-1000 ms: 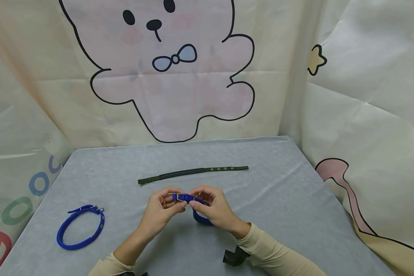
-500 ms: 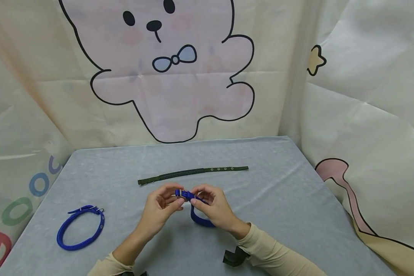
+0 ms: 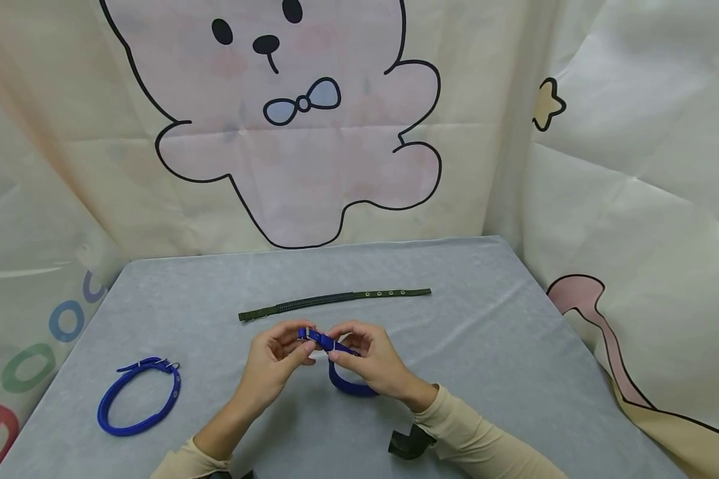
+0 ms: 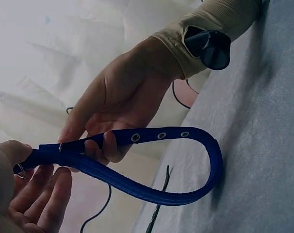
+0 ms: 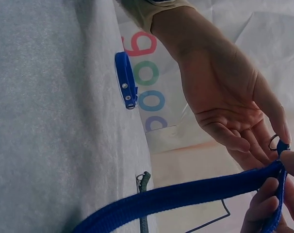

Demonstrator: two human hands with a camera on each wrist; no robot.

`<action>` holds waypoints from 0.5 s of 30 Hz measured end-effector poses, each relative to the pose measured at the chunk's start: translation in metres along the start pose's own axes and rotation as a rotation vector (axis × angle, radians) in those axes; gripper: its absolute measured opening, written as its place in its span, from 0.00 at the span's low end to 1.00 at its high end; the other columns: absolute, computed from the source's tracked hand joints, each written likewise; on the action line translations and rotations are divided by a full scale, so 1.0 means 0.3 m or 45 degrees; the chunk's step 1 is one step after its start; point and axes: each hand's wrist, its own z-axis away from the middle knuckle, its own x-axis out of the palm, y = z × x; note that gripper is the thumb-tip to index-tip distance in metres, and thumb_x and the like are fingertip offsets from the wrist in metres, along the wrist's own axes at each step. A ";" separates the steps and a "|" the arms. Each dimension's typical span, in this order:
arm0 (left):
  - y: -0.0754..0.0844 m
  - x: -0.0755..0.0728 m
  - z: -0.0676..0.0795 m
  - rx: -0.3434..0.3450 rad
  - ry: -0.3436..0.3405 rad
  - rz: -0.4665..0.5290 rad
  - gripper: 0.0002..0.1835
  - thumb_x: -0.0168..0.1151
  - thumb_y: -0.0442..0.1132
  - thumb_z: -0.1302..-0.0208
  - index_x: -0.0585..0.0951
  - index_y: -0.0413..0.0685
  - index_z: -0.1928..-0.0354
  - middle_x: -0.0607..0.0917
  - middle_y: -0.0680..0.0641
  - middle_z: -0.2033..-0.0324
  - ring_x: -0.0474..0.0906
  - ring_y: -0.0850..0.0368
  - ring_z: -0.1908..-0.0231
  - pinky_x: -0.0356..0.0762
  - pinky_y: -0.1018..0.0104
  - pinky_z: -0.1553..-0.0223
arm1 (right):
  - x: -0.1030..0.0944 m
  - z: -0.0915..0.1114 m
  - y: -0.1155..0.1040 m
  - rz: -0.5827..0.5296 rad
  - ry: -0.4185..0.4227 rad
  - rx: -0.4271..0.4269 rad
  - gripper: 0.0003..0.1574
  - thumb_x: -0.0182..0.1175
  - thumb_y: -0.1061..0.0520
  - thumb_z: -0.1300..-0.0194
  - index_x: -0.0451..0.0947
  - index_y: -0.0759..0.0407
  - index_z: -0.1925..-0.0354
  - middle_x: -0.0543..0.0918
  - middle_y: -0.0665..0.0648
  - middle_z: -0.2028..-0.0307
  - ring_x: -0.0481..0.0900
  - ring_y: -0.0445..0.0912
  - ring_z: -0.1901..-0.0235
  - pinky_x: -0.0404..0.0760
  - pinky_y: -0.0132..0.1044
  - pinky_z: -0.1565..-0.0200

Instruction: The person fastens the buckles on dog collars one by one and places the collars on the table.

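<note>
Both hands hold a blue dog collar (image 3: 351, 388) bent into a loop over the middle of the table. At its metal buckle end, my left hand (image 3: 266, 366) pinches the strap between thumb and fingers. My right hand (image 3: 376, 359) grips the collar just to the right, thumb on top near a metal keeper. In the left wrist view the collar (image 4: 161, 196) hangs as a closed loop, its metal eyelets showing on the upper strap, with fingers of the right hand (image 4: 125, 92) through it. The right wrist view shows the left hand (image 5: 222, 92) with the thumb at the collar's ring end.
Another blue collar (image 3: 106, 399), buckled into a ring, lies on the left of the grey cloth-covered table (image 3: 485, 346). A dark green collar (image 3: 317, 301) lies stretched out straight behind the hands. Printed curtains (image 3: 455, 219) stand around the table's back and sides.
The collar's buckle end has tilted so it slopes down to the right, and its loop has swung slightly. My left hand has shifted a little to the left; the right hand barely moved.
</note>
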 end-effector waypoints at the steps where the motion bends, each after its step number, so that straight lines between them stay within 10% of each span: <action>1: 0.000 0.000 0.000 0.000 0.004 0.004 0.15 0.60 0.29 0.29 0.76 0.27 0.45 0.89 0.60 0.58 0.88 0.63 0.59 0.88 0.64 0.62 | -0.001 0.000 -0.001 -0.011 -0.006 0.006 0.15 0.63 0.63 0.30 0.78 0.71 0.48 0.80 0.75 0.55 0.80 0.36 0.65 0.81 0.27 0.61; 15: 0.009 0.012 0.008 0.007 -0.039 -0.054 0.14 0.62 0.29 0.31 0.80 0.29 0.47 0.87 0.59 0.57 0.87 0.64 0.58 0.88 0.65 0.60 | 0.005 0.006 -0.015 -0.028 -0.006 0.036 0.12 0.62 0.62 0.30 0.77 0.70 0.53 0.79 0.73 0.58 0.80 0.36 0.66 0.82 0.27 0.61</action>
